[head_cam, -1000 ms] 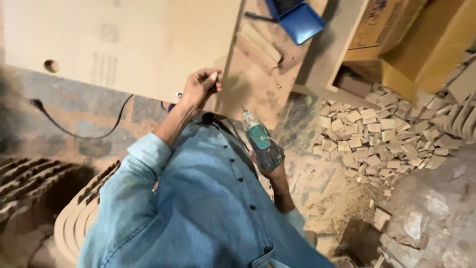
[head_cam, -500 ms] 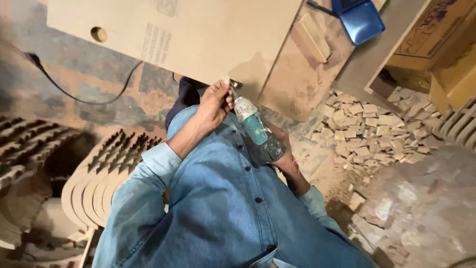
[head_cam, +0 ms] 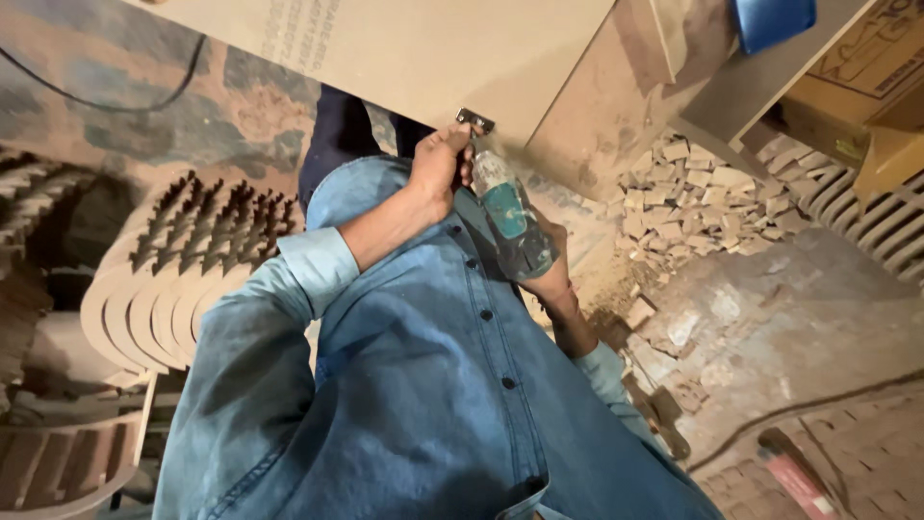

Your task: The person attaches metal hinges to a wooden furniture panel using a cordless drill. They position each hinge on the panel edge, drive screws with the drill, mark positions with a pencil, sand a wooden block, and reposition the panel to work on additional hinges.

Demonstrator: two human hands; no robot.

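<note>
Head view: right hand [head_cam: 551, 279] fingers clamped on drill [head_cam: 510, 217], left hand [head_cam: 438, 164] fingers curled (beside bracket [head_cam: 474, 119]).

Right hand [head_cam: 551, 279] mostly hidden behind teal drill [head_cam: 510, 223]; drill tip concealed by left hand [head_cam: 438, 166]. Blue object [head_cam: 772, 19] cut off at top edge. Board [head_cam: 423, 48] print blurred.

A dusty concrete floor [head_cam: 770, 318] carries everything here, patched and stained; on it a heap of small wooden offcut blocks [head_cam: 698, 197] lies at the right, just beside the foot of a leaning brown board [head_cam: 602, 116]; a stack of curved, toothed wooden cutouts [head_cam: 168, 279] rests at the left; a black cable [head_cam: 106, 96] trails across the upper left; ribbed curved pieces [head_cam: 866, 217] sit at the far right; a red-handled tool [head_cam: 794, 477] lies at the lower right.
</note>
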